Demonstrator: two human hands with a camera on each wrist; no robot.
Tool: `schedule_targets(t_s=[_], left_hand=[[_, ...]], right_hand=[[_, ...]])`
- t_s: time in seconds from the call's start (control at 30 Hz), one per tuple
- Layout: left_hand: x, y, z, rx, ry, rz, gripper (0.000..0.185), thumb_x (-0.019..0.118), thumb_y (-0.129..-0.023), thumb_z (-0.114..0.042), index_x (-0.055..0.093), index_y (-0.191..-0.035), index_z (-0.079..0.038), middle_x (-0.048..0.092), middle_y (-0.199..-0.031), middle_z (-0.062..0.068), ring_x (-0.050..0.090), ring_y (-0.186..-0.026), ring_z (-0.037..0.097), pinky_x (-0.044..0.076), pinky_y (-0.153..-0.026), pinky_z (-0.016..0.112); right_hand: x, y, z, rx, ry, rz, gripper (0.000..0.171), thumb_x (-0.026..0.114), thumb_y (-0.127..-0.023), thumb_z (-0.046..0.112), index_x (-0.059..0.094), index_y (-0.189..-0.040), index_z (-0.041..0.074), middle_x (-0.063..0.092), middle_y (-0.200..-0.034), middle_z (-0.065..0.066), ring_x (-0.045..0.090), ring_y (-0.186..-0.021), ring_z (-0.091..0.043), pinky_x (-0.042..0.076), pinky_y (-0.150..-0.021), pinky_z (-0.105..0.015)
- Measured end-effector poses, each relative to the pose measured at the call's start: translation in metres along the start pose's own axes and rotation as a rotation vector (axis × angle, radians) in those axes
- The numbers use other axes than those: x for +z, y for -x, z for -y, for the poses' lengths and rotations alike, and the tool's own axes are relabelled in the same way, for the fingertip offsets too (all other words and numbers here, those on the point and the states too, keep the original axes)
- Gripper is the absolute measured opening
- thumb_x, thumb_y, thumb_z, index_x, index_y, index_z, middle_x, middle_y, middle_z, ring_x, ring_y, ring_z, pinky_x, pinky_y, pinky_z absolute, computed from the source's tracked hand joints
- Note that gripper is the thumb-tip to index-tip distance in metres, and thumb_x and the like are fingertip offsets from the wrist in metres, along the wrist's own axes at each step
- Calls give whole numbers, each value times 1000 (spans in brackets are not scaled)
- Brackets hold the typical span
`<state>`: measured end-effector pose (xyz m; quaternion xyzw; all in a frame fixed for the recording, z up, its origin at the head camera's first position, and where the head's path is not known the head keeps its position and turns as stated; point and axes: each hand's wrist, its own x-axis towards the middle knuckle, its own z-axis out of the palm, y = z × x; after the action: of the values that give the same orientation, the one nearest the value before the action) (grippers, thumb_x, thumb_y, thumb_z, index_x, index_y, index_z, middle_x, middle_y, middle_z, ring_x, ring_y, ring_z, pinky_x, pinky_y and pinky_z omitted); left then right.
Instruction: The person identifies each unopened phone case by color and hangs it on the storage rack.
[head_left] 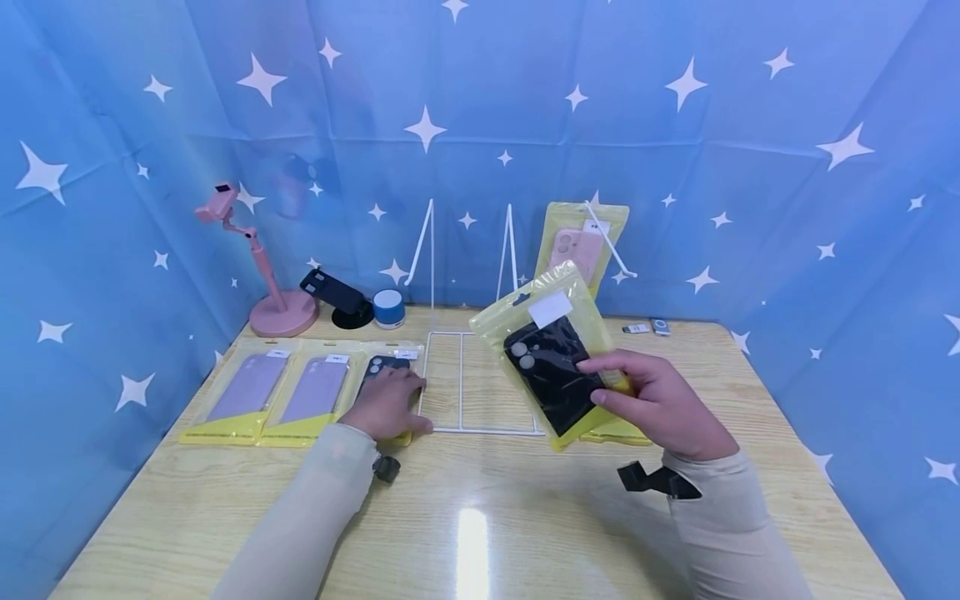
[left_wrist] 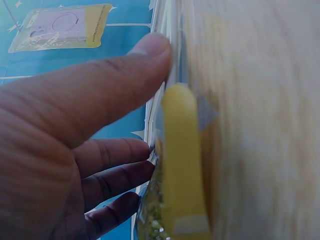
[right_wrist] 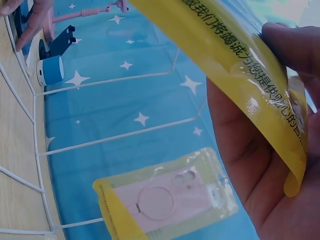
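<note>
My right hand (head_left: 660, 400) pinches a yellow-edged clear pouch (head_left: 577, 279) between thumb and fingers. Inside it a black phone case (head_left: 551, 375) with round camera holes is visible, held tilted above the table. My left hand (head_left: 386, 404) lies over another pouch with a dark phone case (head_left: 388, 363), hiding much of it. From the left wrist, the left fingers look loosely extended beside that pouch's yellow edge (left_wrist: 182, 150). A white wire rack (head_left: 461, 375) stands between the hands. On its right prong hangs a pouched pink phone case (right_wrist: 170, 197).
Two pouched purple cases (head_left: 251, 387) lie at the left. Behind them stand a pink phone stand (head_left: 283, 312), a black phone holder (head_left: 333, 292) and a blue-and-white cylinder (head_left: 388, 308). Another yellow pouch (head_left: 618, 432) lies under my right hand. Small gadgets (head_left: 636, 328) sit at the back right.
</note>
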<state>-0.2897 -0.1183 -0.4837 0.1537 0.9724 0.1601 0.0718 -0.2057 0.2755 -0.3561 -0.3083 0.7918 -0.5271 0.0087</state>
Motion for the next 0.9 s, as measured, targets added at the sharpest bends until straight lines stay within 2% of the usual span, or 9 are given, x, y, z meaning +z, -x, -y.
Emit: schedule_targets(t_s=[0.07,0.13,0.23,0.33,0.5,0.73,0.83,0.9], left_hand=[[0,0,0,-1,-2,-2,82,87,-82,-55,62,-148,-13,52,-158,13,44,-146,37,37,-121,57],[0,0,0,-4,-2,-1,82,87,-82,-55,62,-148,-13,52,-158,13,44,-146,37,37,-121,57],[-1,0,-1,-4,-2,2,82,87,-82,-55,62,-148,-13,52,-158,13,44,-146,37,37,-121,57],[-2,0,-1,1,-4,2,82,87,-82,-54,62,-148,-12,52,-158,14,44,-146,37,37,-121,57],[-4,2,-2,4,-2,1,82,87,-83,-54,62,-148,-12,52,-158,14,44,-146,38,37,-121,57],[-4,3,-3,14,1,-9,81,88,-82,-53,62,-147,-10,53,-157,14,44,-145,38,37,-121,58],[-4,3,-2,17,2,-12,81,88,-82,-53,62,-147,-10,54,-156,14,45,-145,38,37,-121,57],[-4,3,-2,20,3,-12,81,88,-82,-53,63,-147,-10,54,-156,15,45,-145,38,37,-120,58]], right_hand=[[1,-1,0,3,5,-2,35,63,-100,-9,68,-133,2,64,-132,10,77,-87,-17,66,-70,-34],[3,-2,0,8,23,-5,35,64,-100,-7,68,-134,3,63,-132,11,73,-76,-12,63,-64,-29],[4,-3,0,11,54,-10,36,65,-101,-6,68,-135,5,63,-130,10,58,-58,-6,54,-52,-26],[5,-4,0,24,83,-16,37,65,-102,-3,67,-137,8,62,-130,9,39,-48,-7,46,-46,-27],[6,-5,0,47,114,-9,40,65,-103,1,65,-142,13,60,-127,0,34,-47,-14,44,-46,-29],[8,-7,-1,92,121,33,50,64,-103,2,57,-150,19,52,-97,-11,36,-48,-14,44,-47,-29],[9,-8,-1,118,93,61,57,63,-103,-1,53,-154,22,55,-111,-13,38,-48,-12,44,-46,-28],[10,-8,-2,131,62,82,61,62,-102,-3,50,-156,23,54,-131,-13,41,-49,-11,45,-46,-27]])
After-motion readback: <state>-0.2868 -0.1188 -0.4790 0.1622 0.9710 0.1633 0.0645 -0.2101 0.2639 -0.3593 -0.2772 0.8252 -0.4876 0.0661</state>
